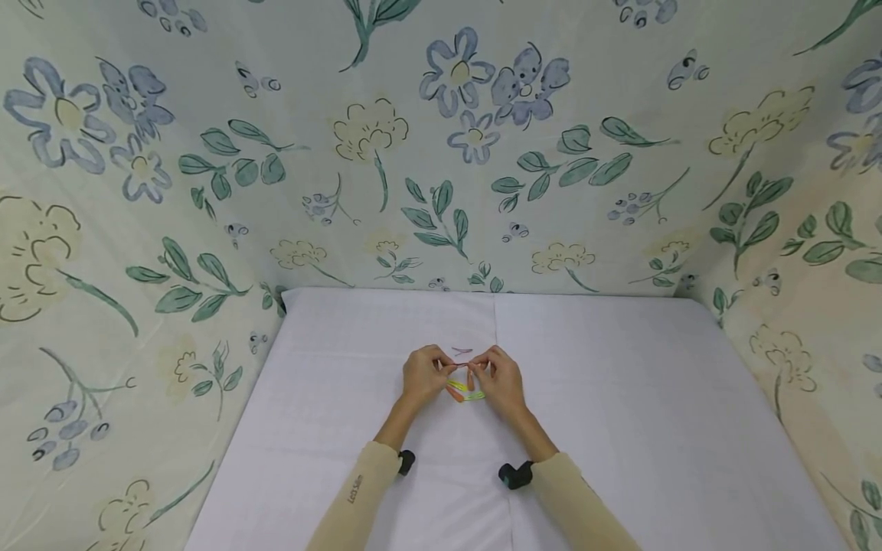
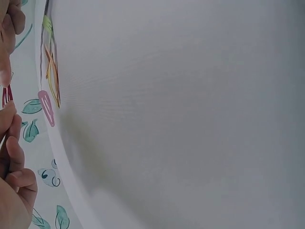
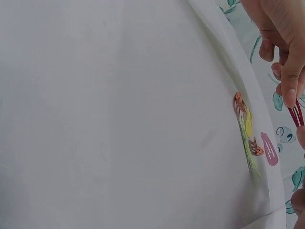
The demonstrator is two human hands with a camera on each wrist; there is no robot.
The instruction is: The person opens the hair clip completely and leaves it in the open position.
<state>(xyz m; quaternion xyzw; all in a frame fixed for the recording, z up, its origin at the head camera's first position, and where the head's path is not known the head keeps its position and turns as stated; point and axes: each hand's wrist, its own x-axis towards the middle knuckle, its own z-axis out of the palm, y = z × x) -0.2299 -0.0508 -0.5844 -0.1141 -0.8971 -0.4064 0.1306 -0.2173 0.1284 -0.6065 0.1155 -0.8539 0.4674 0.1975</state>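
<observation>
My left hand (image 1: 425, 375) and right hand (image 1: 501, 380) meet above the white table. They pinch a slim red hair clip (image 3: 296, 113) between them, one at either end, with thumb and fingertips. Its slotted snap shape shows in both wrist views. Just beyond the hands lies a pink hair clip (image 3: 269, 149). Below and between them are orange hair clips (image 1: 470, 380) and yellow-green ones (image 1: 474, 396), loosely grouped and partly overlapping. Fingers cover part of the red clip in the head view.
A white cloth (image 1: 620, 413) covers the table, with a crease (image 1: 495, 321) running from the back edge. Flower-printed fabric (image 1: 441, 191) hangs behind the table and at both sides. Each wrist carries a small black camera (image 1: 515, 475).
</observation>
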